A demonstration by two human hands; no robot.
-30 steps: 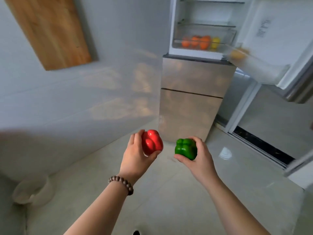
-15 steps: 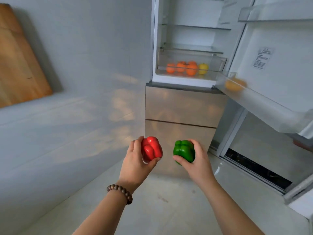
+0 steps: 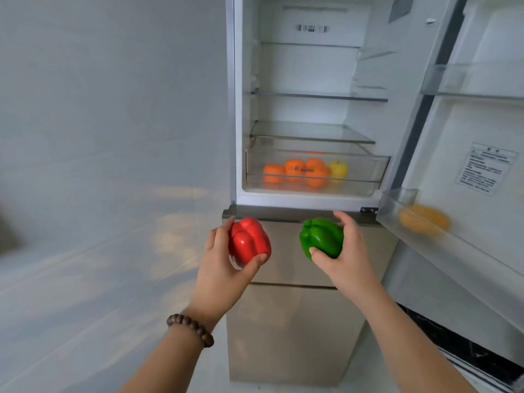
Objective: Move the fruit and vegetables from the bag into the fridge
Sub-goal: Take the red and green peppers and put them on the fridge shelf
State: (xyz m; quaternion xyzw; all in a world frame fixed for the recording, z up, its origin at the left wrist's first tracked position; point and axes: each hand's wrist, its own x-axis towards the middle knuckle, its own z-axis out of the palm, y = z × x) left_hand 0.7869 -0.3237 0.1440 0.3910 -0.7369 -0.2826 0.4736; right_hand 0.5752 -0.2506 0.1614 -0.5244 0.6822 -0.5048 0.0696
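Since the earlier frames the view has risen and closed in on the fridge (image 3: pixel 309 109): its open upper compartment now fills the upper middle of the picture, the wooden board on the wall has left the view, and both hands are held higher, level with the seam below the compartment.

The left hand (image 3: pixel 224 268) grips a red bell pepper (image 3: pixel 249 241), its fingers curled behind the pepper and the thumb pressed on the lower front. A beaded bracelet (image 3: pixel 190 329) sits on that wrist. The right hand (image 3: pixel 347 256) grips a green bell pepper (image 3: pixel 321 236), thumb on the lower left of it, fingers wrapped over the right side. The two peppers are near each other, not touching, in front of the closed lower drawers (image 3: pixel 295 321).

Inside the fridge, the clear crisper drawer (image 3: pixel 363 171) holds several oranges (image 3: pixel 295 168) and one yellow apple (image 3: pixel 338 169) at their right. The glass shelves (image 3: pixel 312 131) above it carry nothing visible.

The fridge door (image 3: pixel 487 137) stands open at right. Its lower door bin (image 3: pixel 397 205) contains a blurred orange-yellow fruit (image 3: pixel 424 221); its kind cannot be told.
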